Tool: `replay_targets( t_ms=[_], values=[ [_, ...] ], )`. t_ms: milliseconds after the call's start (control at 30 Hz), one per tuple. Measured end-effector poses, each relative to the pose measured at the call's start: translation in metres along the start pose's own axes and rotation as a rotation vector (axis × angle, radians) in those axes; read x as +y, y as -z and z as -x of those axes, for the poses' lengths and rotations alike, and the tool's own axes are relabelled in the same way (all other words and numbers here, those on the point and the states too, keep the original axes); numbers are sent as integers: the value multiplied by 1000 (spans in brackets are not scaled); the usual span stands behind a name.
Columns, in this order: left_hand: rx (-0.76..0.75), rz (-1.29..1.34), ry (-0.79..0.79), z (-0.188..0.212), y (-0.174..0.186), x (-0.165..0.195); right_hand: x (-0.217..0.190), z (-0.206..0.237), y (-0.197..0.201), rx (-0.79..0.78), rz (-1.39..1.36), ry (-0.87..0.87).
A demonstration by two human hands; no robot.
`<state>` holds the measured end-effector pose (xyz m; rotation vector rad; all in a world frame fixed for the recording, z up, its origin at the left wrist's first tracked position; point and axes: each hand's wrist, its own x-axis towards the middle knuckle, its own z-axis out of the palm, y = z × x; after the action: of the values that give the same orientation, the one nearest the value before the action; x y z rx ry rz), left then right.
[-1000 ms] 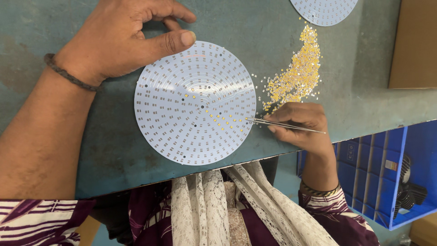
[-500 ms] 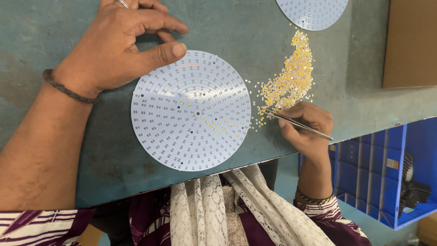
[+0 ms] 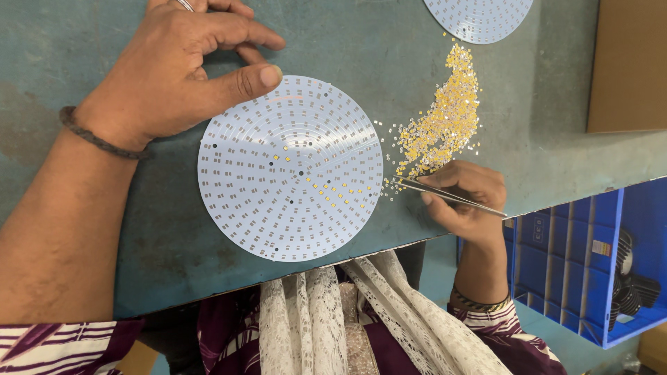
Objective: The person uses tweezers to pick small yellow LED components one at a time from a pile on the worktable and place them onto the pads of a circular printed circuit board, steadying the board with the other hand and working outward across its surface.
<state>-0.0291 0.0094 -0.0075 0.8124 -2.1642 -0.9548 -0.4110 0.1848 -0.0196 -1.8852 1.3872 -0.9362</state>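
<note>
Pinching tweezers [image 3: 445, 194] shut, right hand [image 3: 464, 201] — left hand [image 3: 174, 69], fingers loosely curled, steadies round board [image 3: 288, 167]

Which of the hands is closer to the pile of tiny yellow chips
Right. The right hand holds tweezers at the lower edge of the yellow chip pile; the left hand rests across the round board.

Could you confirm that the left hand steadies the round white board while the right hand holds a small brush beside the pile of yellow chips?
Not quite: the head view shows the right hand holding thin metal tweezers, not a brush. The left hand does steady the round white board, beside the pile of yellow chips.
</note>
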Motion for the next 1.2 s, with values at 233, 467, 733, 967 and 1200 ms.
replay_targets(
  t_ms=[233,467,733,967,1200],
  values=[
    [3,35,-22,1,0,-3,-1,-1,0,-16,17,23],
    [4,0,-68,2,0,-5,-2,-2,1,-49,25,50],
    [-4,62,-15,1,-1,-4,-1,-1,-1,-10,21,-1],
    [-12,12,-20,-1,0,-3,-1,-1,-1,-9,52,17],
    [-13,34,59,1,1,0,-5,-6,-7,-115,-22,40]
  ],
)
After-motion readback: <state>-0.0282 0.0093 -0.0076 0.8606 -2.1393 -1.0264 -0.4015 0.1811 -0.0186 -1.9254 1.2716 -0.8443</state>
